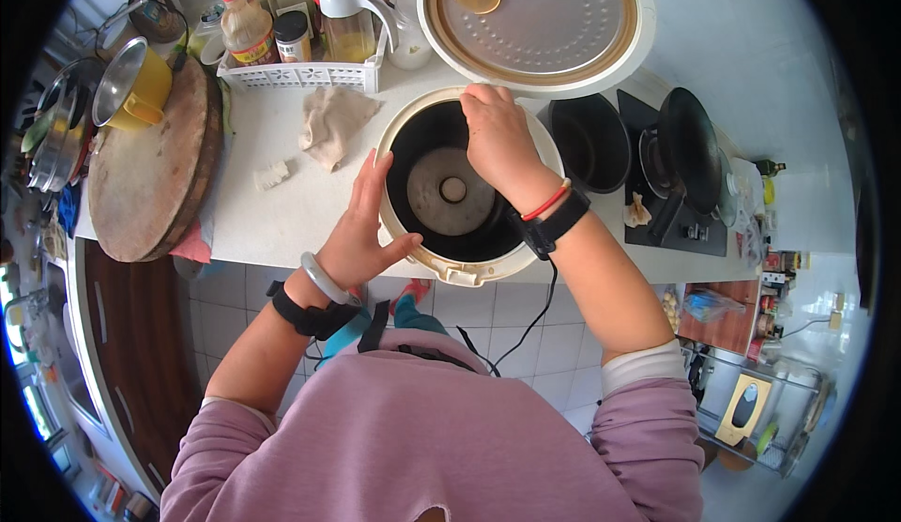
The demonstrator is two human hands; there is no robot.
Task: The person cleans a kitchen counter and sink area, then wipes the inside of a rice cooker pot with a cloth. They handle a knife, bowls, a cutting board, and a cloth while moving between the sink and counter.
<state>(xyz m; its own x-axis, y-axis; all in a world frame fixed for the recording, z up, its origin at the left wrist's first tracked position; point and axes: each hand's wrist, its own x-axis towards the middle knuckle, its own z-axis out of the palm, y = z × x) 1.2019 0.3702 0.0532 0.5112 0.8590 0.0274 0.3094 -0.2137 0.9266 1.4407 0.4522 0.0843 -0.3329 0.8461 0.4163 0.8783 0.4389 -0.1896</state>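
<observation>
A rice cooker's body (396, 225) stands at the counter's front edge, its inside bare down to the round heating plate (429, 201). Behind it the raised lid (556, 22) leans back. My left hand (366, 219) rests with spread fingers against the left side of the rim and holds nothing. Over the far right part of the rim, my right hand (496, 131) is bent with its fingertips turned down and hidden; whether it holds something I cannot tell. A dark inner pot (590, 143) stands to the right. A crumpled beige cloth (334, 124) lies to the left.
A round wooden chopping board (151, 170) carries a yellow pot (134, 89) at the left. A white basket (303, 77) of bottles stands at the back. On the right, a black wok (690, 149) sits on the hob (676, 233). A small whitish piece (272, 175) lies near the cloth.
</observation>
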